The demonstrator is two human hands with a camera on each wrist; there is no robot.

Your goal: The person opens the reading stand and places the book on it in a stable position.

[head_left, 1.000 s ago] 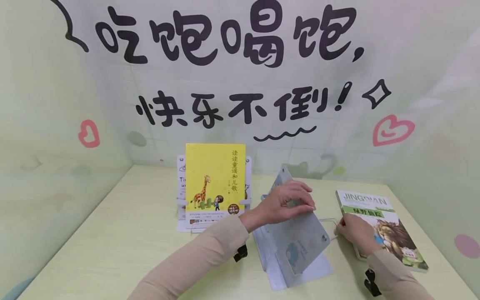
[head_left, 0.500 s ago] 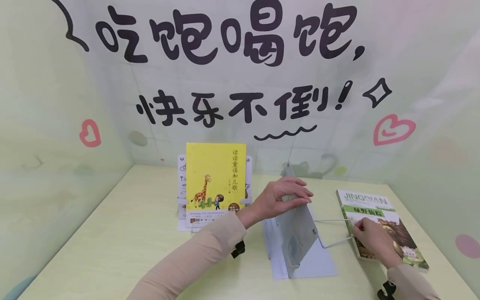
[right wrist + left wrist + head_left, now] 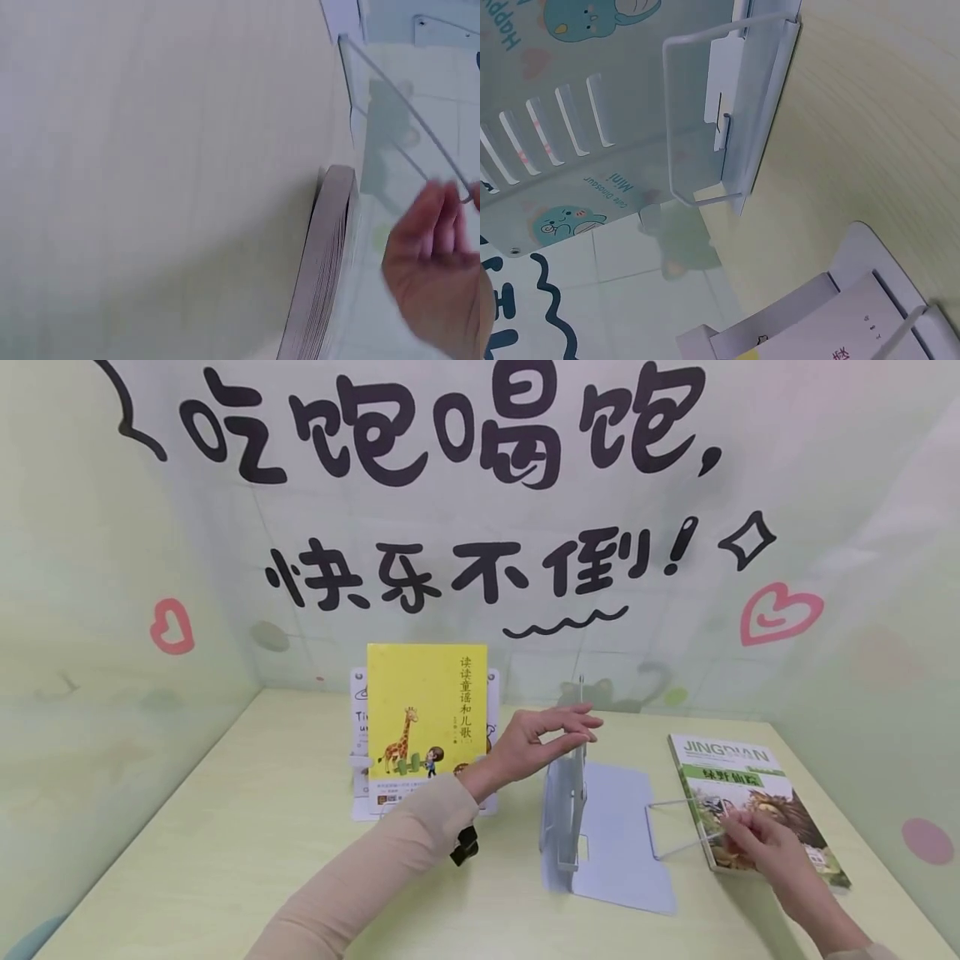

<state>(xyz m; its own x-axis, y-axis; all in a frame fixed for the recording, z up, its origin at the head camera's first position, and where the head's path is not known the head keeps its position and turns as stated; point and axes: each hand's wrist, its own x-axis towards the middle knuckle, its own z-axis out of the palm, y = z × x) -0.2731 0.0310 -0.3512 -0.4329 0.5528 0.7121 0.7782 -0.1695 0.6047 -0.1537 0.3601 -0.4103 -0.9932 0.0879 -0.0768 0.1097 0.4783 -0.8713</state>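
A pale blue book stand with dinosaur prints stands half unfolded on the table, its panel nearly edge-on in the head view. My left hand holds that panel by its upper edge, thumb and fingers at the rim. In the left wrist view the panel shows slots, with a wire page holder at its lower lip. My right hand pinches the end of the stand's wire support leg, swung out to the right. In the right wrist view the fingertips meet at this wire.
A yellow book leans on a second, white stand at back left. Right of the blue stand, a paperback lies flat, under my right hand in the head view. A printed backdrop closes the back of the table.
The panel has turned from a tilted pose to nearly upright, edge-on, and the flat base shows more. My right hand has moved right with the wire leg; my left hand shifted slightly left.
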